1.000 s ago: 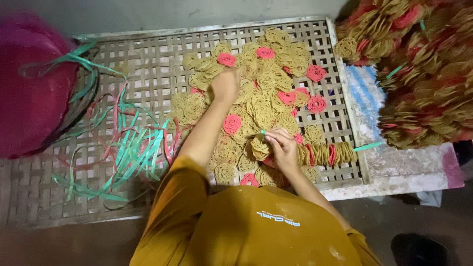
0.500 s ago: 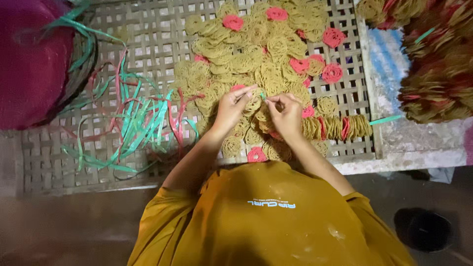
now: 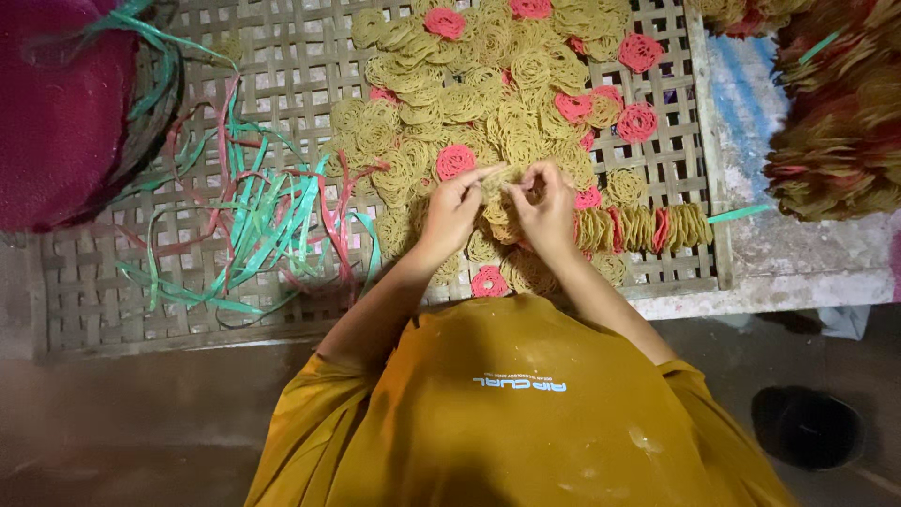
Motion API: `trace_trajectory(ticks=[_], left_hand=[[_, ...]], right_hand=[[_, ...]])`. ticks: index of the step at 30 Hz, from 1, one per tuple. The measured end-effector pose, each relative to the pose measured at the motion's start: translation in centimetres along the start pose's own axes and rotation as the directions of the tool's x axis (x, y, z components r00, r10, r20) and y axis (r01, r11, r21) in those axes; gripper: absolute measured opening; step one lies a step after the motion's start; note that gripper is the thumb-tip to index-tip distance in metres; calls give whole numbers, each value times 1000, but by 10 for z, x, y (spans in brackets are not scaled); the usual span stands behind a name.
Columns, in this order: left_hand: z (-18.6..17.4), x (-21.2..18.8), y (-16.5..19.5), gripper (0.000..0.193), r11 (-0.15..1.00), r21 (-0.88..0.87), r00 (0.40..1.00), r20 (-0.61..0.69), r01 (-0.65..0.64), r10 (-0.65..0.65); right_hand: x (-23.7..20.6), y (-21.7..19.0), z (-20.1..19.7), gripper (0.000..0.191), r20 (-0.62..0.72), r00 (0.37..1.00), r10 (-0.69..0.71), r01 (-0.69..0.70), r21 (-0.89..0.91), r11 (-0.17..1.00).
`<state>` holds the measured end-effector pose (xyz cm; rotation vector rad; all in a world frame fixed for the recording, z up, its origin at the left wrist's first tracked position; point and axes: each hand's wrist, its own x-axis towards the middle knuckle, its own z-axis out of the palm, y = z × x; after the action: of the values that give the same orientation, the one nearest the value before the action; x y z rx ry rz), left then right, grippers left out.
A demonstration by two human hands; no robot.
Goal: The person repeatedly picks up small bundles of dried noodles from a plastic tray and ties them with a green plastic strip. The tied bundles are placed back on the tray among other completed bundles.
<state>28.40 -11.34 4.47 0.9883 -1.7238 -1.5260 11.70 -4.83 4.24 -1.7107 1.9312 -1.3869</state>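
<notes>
Left hand (image 3: pixel 452 208) and right hand (image 3: pixel 544 205) meeting fingertip to fingertip, both pinched on a yellow lacy cracker (image 3: pixel 502 178) above the cracker pile (image 3: pixel 488 94), woven bamboo tray (image 3: pixel 188 310), green and pink plastic strips (image 3: pixel 253 225) at left, tied cracker row (image 3: pixel 648 228) at right

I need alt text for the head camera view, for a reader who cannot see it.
Both hands, left hand and right hand, pinch a yellow lattice cracker over a woven bamboo tray strewn with yellow and pink crackers. Green and pink plastic strips lie left.
</notes>
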Motion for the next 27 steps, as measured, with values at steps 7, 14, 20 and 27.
trace_trajectory(ticks=[7, 14, 20, 27], left_hand=[[-13, -2, 12, 28, 992, -7, 985, 120, -125, 125], [-9, -13, 32, 18, 862, 396, 940, 9, -317, 342], [-12, -22, 64, 21, 711, 513, 865, 145, -480, 480], [-6, 2, 68, 24, 866, 240, 889, 253, -439, 380]], right_hand=[[-11, 10, -3, 34, 76, 992, 102, -121, 307, 944], [-9, -7, -17, 29, 99, 991, -90, 76, 131, 988], [0, -20, -57, 19, 45, 998, -52, 58, -156, 986], [-18, -9, -44, 12, 238, 971, 1, -21, 82, 996]])
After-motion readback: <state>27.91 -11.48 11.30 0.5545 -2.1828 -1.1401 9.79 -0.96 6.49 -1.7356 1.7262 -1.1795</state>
